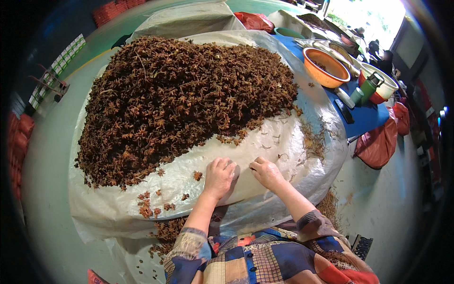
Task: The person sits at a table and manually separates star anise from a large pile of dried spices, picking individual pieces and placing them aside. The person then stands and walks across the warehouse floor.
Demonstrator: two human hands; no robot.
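Observation:
A broad heap of dried star anise (184, 96) covers most of the table in front of me, on a pale plastic sheet (191, 159). My left hand (220, 177) hovers over or rests on the sheet at the heap's near side, fingers curled; whatever it might hold is hidden. Just right of it is my right hand (266, 173), thumb and fingers drawn together, with a tiny dark spot at the tips that I cannot make out. One loose star anise (197, 175) lies left of my left hand. A small cluster of pieces (145, 207) sits nearer the sheet's front edge.
Thin stems (314, 138) litter the sheet's right side. Beyond, a blue surface (372, 115) bears an orange basin (326, 67), a green bottle (370, 87) and a black phone-like object (344, 111). Red sacks (377, 145) stand on the floor; more star anise (170, 230) lies below the front edge.

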